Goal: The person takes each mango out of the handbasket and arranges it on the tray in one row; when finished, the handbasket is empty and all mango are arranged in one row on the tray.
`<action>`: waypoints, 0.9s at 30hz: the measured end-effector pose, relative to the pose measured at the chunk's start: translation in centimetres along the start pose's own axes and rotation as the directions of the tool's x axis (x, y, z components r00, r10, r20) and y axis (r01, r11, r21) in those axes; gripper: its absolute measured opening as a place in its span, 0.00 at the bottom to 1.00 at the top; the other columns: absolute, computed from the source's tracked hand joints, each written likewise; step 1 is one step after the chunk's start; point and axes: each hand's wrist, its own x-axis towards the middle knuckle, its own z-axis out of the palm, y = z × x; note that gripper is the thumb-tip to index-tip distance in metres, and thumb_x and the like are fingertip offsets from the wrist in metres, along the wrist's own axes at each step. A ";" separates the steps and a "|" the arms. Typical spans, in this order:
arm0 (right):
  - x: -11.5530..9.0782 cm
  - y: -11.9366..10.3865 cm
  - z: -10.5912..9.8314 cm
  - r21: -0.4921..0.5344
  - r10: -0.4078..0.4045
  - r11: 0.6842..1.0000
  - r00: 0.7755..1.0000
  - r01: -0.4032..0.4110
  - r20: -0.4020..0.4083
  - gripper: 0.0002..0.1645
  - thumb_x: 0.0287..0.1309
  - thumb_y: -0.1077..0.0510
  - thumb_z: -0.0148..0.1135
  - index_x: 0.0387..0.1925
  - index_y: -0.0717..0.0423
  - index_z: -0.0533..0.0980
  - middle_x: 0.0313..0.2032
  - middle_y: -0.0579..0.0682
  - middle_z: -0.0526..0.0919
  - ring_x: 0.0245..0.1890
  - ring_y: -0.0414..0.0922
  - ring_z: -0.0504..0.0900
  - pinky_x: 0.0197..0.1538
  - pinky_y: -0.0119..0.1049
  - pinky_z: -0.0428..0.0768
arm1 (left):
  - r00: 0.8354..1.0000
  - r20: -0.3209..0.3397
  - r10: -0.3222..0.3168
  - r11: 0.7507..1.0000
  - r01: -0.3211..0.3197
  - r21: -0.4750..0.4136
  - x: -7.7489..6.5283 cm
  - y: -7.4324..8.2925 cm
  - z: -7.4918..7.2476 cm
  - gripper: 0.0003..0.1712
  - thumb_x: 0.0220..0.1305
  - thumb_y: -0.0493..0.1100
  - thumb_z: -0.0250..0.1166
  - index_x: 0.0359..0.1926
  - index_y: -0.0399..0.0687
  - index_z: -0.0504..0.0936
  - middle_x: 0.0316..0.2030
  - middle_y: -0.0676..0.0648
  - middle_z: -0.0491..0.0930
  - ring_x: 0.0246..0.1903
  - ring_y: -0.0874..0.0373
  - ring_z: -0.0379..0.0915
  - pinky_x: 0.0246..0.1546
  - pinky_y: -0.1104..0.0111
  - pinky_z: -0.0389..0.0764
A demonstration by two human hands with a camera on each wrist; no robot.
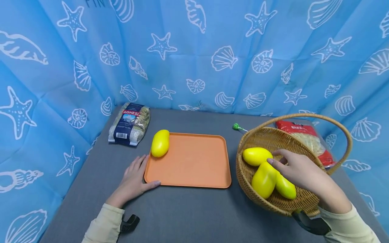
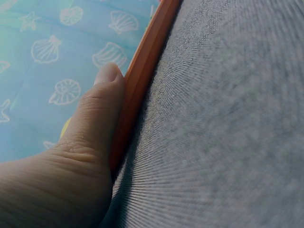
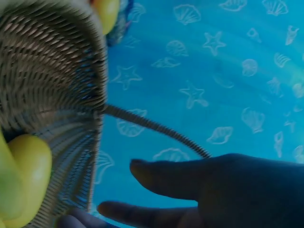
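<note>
Before a blue shell-print curtain, on the grey table, the left hand rests unclenched against the orange tray; the right hand, fingers parted, hovers over yellow mangoes in the right-side basket.

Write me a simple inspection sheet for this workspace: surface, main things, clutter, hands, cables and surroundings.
Surface: grey tabletop, holding everything listed below.
Job's things: orange tray with one yellow fruit at its far left corner; wicker basket to its right, holding three more yellow fruits.
Clutter: pasta bag behind the tray, to the left; red packet behind the basket; small green-topped stick near the basket.
Left hand: at the tray's near left corner, thumb against its edge.
Right hand: over the basket, holding nothing; contact with fruit unclear.
Cables: nothing seen.
Surroundings: blue curtain printed with white shells and starfish.
</note>
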 end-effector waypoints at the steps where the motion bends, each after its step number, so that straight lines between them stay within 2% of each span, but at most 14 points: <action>1: 0.2 0.3 0.1 0.002 0.002 1.000 1.000 -0.002 0.021 0.38 0.66 0.37 0.51 0.59 0.67 0.69 0.39 0.58 0.83 0.33 0.47 0.80 0.32 0.43 0.79 | 1.000 0.001 -0.001 1.000 0.001 0.002 0.0 0.0 0.0 0.67 0.47 0.80 0.58 0.76 0.48 0.43 0.74 0.38 0.45 0.72 0.38 0.36 0.66 0.38 0.45; 6: 1.1 1.4 0.6 -0.012 0.012 1.000 0.995 -0.010 0.096 0.39 0.64 0.39 0.55 0.58 0.70 0.68 0.38 0.58 0.83 0.32 0.46 0.79 0.31 0.42 0.79 | 1.000 0.005 -0.004 1.000 0.004 0.012 0.1 0.0 0.2 0.67 0.46 0.81 0.57 0.76 0.48 0.43 0.74 0.38 0.45 0.72 0.39 0.36 0.66 0.38 0.45; 11: 1.8 1.9 1.1 -0.030 0.016 0.999 0.992 -0.013 0.125 0.43 0.62 0.39 0.57 0.60 0.73 0.66 0.44 0.70 0.80 0.36 0.54 0.81 0.35 0.48 0.80 | 1.000 0.005 -0.008 1.000 0.008 0.009 0.1 0.0 0.1 0.67 0.46 0.81 0.57 0.76 0.48 0.43 0.74 0.38 0.46 0.72 0.39 0.36 0.66 0.38 0.45; 14: 1.9 2.1 1.5 0.001 0.045 0.999 0.985 -0.046 0.165 0.47 0.61 0.39 0.58 0.62 0.76 0.62 0.50 0.77 0.74 0.32 0.54 0.81 0.33 0.47 0.81 | 1.000 0.012 -0.007 1.000 0.007 0.004 0.2 0.1 0.1 0.67 0.46 0.81 0.57 0.76 0.49 0.43 0.74 0.39 0.45 0.72 0.39 0.36 0.66 0.38 0.45; 18: 2.0 2.1 1.9 0.058 0.083 0.994 0.971 -0.098 0.224 0.50 0.60 0.41 0.61 0.64 0.78 0.57 0.54 0.80 0.67 0.22 0.46 0.77 0.26 0.39 0.80 | 1.000 0.013 0.005 1.000 -0.005 0.000 0.1 0.1 0.2 0.68 0.46 0.81 0.57 0.76 0.48 0.42 0.74 0.39 0.45 0.72 0.39 0.36 0.66 0.37 0.45; 23: 2.5 1.8 2.4 0.071 0.078 0.993 0.967 -0.098 0.241 0.49 0.58 0.44 0.63 0.63 0.79 0.57 0.51 0.76 0.72 0.20 0.45 0.76 0.24 0.38 0.79 | 1.000 -0.016 0.015 1.000 -0.015 0.009 -0.1 -0.1 0.2 0.67 0.47 0.81 0.57 0.76 0.46 0.43 0.74 0.38 0.46 0.72 0.38 0.37 0.65 0.37 0.46; 27: 2.7 1.7 2.9 0.079 0.082 0.991 0.966 -0.104 0.243 0.47 0.56 0.48 0.65 0.62 0.80 0.58 0.42 0.65 0.76 0.19 0.45 0.74 0.23 0.38 0.78 | 1.000 -0.012 0.009 1.000 -0.009 0.010 -0.1 0.0 0.1 0.67 0.47 0.80 0.58 0.76 0.47 0.43 0.74 0.38 0.46 0.72 0.38 0.36 0.66 0.38 0.45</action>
